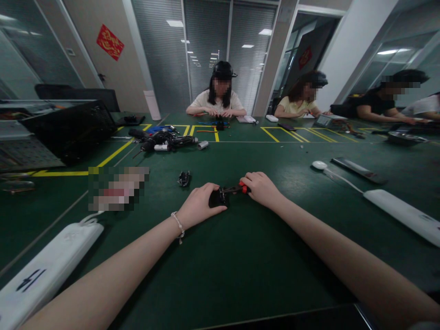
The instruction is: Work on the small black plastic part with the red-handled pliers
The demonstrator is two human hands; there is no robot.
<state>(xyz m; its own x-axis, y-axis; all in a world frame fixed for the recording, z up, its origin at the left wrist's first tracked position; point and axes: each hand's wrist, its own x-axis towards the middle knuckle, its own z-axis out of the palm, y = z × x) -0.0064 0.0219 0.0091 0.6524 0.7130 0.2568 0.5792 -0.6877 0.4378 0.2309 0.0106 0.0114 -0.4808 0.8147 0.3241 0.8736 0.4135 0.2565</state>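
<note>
My left hand point(201, 204) grips a small black part point(217, 198) against the green table, thumb on the near side and fingers on the far side. Red-handled pliers point(244, 187) are closed in my right hand point(260, 188). Their dark jaws point(231, 189) point left and reach the right edge of the black part; whether they pinch it cannot be made out. A small black broken-looking piece point(184, 178) lies on the table beyond my left hand, apart from it.
A white power strip point(51, 275) lies at the left, another point(402, 211) at the right. Near the right one are a white plug point(319, 165) and a dark phone-like slab point(359, 169). A heap of black parts point(165, 140) sits farther back. Several people work across the table point(220, 270).
</note>
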